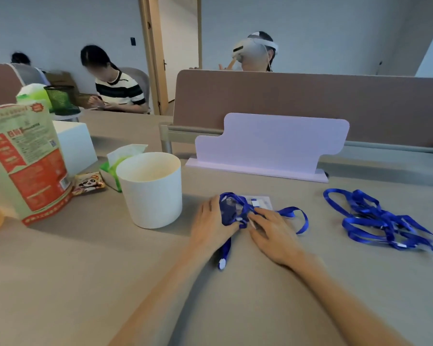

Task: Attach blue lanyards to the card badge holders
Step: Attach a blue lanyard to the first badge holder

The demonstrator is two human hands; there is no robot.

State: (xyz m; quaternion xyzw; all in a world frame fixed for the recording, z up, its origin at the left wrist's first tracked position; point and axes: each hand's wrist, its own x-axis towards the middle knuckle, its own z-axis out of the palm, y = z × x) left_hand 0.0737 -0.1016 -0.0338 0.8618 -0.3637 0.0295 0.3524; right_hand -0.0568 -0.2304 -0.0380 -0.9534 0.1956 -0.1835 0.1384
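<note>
Centre frame: left hand (pixel 211 221) closed on a bunched blue lanyard (pixel 231 211), right hand (pixel 270 229) fingers curled, pinching its clip against the badge holder (pixel 259 202) just above both hands. Spare lanyards (pixel 380 219) lie right, nearer the right hand. Snack bag (pixel 25 158) print unreadable.

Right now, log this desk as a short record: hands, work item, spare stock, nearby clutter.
left hand: on the desk, fingers on a bunched blue lanyard
right hand: pressing the lanyard beside a clear badge holder
attachment: cannot tell if clipped
spare lanyards: tangled pile on the right, apart from both hands
white tub: upright, left of the left hand
snack bag: standing at far left
</note>
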